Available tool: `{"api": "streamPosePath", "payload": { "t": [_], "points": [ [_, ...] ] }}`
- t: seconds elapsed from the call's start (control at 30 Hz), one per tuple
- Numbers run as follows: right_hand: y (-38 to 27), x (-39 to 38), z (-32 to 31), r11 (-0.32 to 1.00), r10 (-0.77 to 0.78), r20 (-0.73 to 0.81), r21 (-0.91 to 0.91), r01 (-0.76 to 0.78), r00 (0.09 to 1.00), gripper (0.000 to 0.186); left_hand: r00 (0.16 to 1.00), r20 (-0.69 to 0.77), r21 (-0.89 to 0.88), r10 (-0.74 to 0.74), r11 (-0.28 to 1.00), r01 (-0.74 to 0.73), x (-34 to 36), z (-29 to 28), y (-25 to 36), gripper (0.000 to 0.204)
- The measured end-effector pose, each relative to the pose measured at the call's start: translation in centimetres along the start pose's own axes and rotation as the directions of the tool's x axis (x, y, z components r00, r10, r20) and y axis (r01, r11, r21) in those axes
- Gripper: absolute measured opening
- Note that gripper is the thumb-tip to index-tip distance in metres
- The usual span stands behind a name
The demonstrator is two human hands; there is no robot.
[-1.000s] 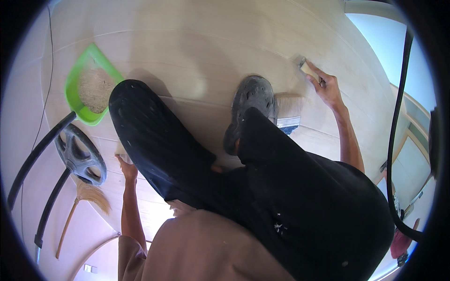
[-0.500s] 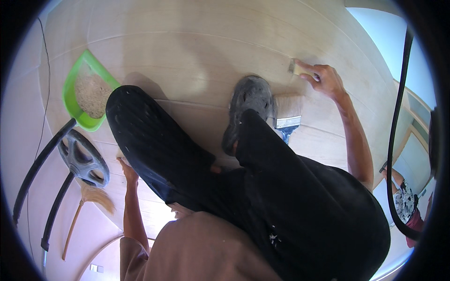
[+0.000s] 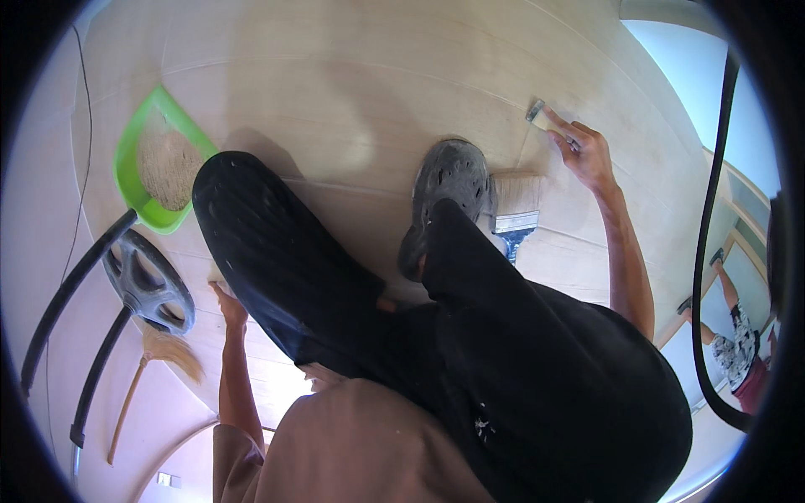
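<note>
With bent fingers, my right hand [image 3: 587, 155] grips a small pale-handled tool [image 3: 543, 116] with a grey metal end, held against the pale panelled floor [image 3: 369, 92]. Just below it, a wide paintbrush [image 3: 516, 210] lies beside my grey clog [image 3: 450, 168]. My left hand [image 3: 231, 306] is at the outer side of my black-trousered left knee, fingers closed around a pale object too small and hidden to name. Near that knee is a green dustpan [image 3: 168, 168] holding light dust.
A grey wheel-shaped fitting [image 3: 147, 285] on a dark pole, another black pole [image 3: 59, 310], a straw broom [image 3: 168, 356] and a thin cable are at left. A black hose [image 3: 704, 277] arcs down the right, where a co-worker [image 3: 738, 352] in a patterned top reaches out both arms.
My right hand and its tool have shifted slightly over the floor, first lower and leftward, then back up and right. At right, the co-worker's arms and patterned top have come further into view.
</note>
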State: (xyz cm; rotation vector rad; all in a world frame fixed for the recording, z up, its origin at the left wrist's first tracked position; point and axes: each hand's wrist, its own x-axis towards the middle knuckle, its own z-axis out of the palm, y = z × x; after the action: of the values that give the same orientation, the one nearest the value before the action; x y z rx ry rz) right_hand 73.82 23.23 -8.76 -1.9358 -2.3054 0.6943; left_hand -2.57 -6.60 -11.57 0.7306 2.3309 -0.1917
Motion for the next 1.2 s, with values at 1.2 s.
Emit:
{"api": "streamPosePath", "payload": {
  "t": [1.2],
  "points": [
    [-0.1, -0.9, 0.2, 0.982, 0.115, 0.204, 0.126, -0.143, 0.972, 0.044, 0.994, 0.026, -0.145, 0.108, 0.984, -0.103, 1.8, 0.2, -2.5, 0.121]
  ]
}}
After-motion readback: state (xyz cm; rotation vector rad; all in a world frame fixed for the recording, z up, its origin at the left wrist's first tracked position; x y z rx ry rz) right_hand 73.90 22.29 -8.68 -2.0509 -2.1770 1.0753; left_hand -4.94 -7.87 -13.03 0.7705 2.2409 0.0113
